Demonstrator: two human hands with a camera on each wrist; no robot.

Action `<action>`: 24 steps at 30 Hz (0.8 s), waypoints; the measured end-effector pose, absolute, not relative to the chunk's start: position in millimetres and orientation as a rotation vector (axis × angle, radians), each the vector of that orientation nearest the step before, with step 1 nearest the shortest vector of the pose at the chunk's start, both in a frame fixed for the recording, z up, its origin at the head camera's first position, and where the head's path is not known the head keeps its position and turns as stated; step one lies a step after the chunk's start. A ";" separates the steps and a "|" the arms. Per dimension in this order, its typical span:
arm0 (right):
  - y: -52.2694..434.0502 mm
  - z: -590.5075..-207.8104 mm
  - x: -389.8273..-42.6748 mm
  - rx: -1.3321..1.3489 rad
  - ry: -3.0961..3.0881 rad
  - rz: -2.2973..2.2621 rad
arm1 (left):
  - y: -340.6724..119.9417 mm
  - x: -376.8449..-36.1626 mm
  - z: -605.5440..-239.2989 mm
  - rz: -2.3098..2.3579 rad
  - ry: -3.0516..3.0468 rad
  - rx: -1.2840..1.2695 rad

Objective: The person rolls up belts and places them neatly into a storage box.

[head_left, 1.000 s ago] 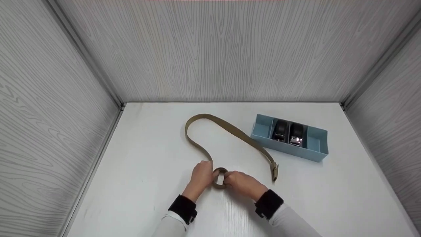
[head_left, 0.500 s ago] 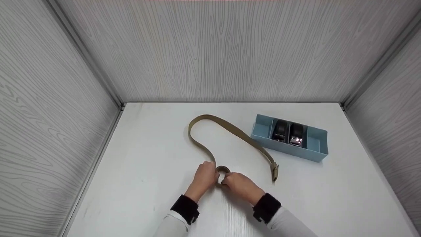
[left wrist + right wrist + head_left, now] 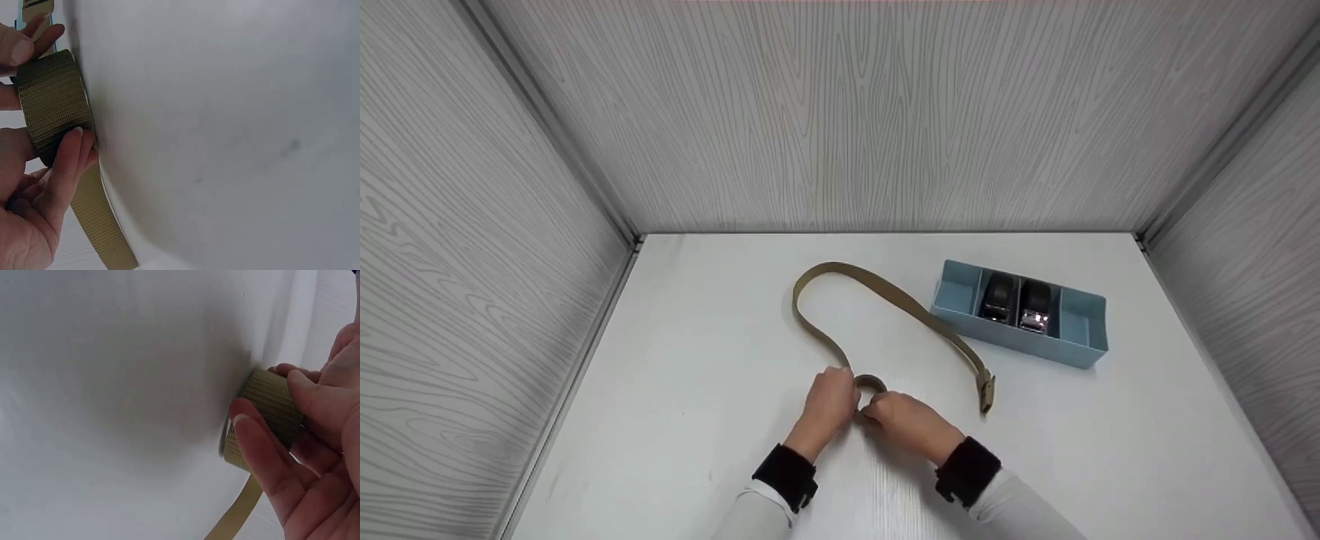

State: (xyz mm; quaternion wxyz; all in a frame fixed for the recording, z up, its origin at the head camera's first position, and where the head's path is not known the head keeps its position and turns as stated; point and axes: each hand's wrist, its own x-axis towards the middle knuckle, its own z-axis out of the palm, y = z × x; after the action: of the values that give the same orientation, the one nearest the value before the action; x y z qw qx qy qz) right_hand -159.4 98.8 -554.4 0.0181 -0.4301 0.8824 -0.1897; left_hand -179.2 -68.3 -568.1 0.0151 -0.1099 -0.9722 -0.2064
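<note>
An olive-brown webbing belt (image 3: pixel 885 289) lies on the white table, its near end wound into an open coil (image 3: pixel 871 381). My left hand (image 3: pixel 831 401) pinches the coil's left side; in the left wrist view, thumb and fingers hold the ribbed webbing (image 3: pixel 55 104). My right hand (image 3: pixel 913 424) grips the coil's right side, and the right wrist view shows fingers on both faces of the webbing (image 3: pixel 273 402). From the coil the belt runs away from me, bends round at the back and comes down to its buckle (image 3: pixel 987 393), right of my right hand.
A light-blue divided box (image 3: pixel 1020 341) stands at the back right, close beside the belt. Two rolled black belts (image 3: pixel 998 296) with shiny buckles sit in its middle compartments. Grey wood-grain walls (image 3: pixel 847 120) rise around the white table (image 3: pixel 697 337).
The coil has become smaller, and both hands have drawn closer together. My left hand has shifted slightly right, and the belt's left bend has come slightly right with it. The buckle end stays put.
</note>
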 end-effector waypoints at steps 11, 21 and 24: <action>101.0 -555.3 -162.2 -1.288 2.757 -0.599 | -71.6 -178.6 -567.2 -0.690 -3.046 -0.252; 98.9 -556.9 -161.2 -1.235 2.726 -0.612 | -74.9 -179.3 -567.6 -0.680 -3.044 -0.260; 102.9 -556.9 -163.2 -1.268 2.717 -0.631 | -76.1 -179.2 -567.0 -0.714 -3.067 -0.248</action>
State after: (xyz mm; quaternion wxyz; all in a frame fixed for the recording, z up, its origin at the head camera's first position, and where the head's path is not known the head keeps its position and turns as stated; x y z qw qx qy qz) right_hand -163.2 102.9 -556.9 0.0390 -0.4135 0.8861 -0.2059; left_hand -179.2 -76.1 -567.0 -0.0084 -0.0784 -0.9709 -0.2262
